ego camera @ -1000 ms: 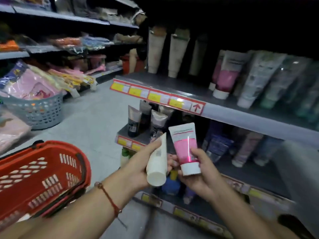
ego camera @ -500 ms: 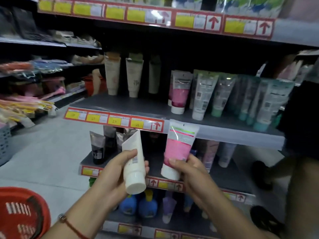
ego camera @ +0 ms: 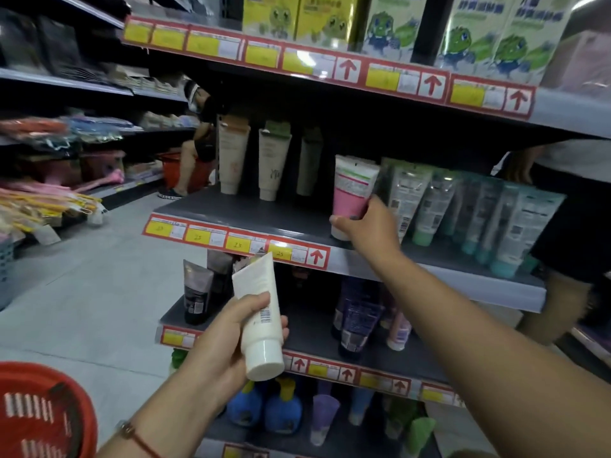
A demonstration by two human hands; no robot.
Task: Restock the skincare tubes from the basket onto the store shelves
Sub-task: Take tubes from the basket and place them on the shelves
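Your right hand [ego camera: 370, 226] grips one pink tube [ego camera: 352, 190] on the shelf [ego camera: 264, 209]. Your left hand [ego camera: 228, 338] holds one white tube [ego camera: 259, 312]. Open shelf room lies left of the pink tube.

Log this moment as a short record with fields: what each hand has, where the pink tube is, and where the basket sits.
left hand: grips a white tube, cap pointing down, in front of the lower shelf
right hand: holds the pink tube near its cap end
pink tube: upright, cap down, on the middle shelf, left of the row of green-capped tubes
basket: red, at the lower left corner, only partly in view
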